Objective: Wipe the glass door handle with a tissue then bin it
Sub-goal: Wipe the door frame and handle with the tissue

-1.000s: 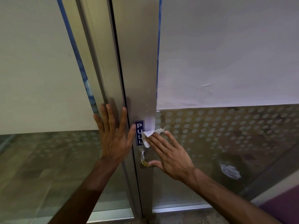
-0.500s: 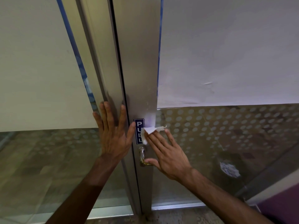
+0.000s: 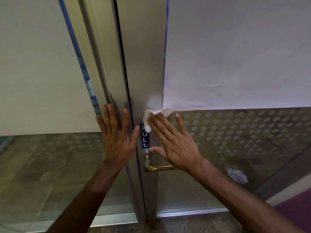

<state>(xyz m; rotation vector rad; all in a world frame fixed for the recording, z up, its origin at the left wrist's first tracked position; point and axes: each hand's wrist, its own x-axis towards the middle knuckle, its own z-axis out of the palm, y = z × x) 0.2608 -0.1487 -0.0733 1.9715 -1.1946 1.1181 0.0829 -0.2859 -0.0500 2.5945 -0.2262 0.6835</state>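
Observation:
A brass lever handle (image 3: 156, 167) sticks out of the metal door frame (image 3: 143, 64), just below a blue PULL sign (image 3: 144, 138). My right hand (image 3: 171, 142) lies flat on the frame above the handle, pressing a white tissue (image 3: 154, 116) under its fingertips; the tissue covers the top of the sign. The wrist hides the handle's right end. Spread flat with nothing in it, my left hand (image 3: 116, 137) rests on the neighbouring frame to the left.
Glass panels flank the frame, with white paper (image 3: 235, 56) over their upper parts and dotted film (image 3: 244, 132) lower down. A dark round bin-like shape (image 3: 239, 175) shows through the right glass. A purple surface (image 3: 296, 211) lies at the bottom right.
My right hand has slid the tissue upward along the frame, uncovering the lever handle below it. The left hand has stayed in place.

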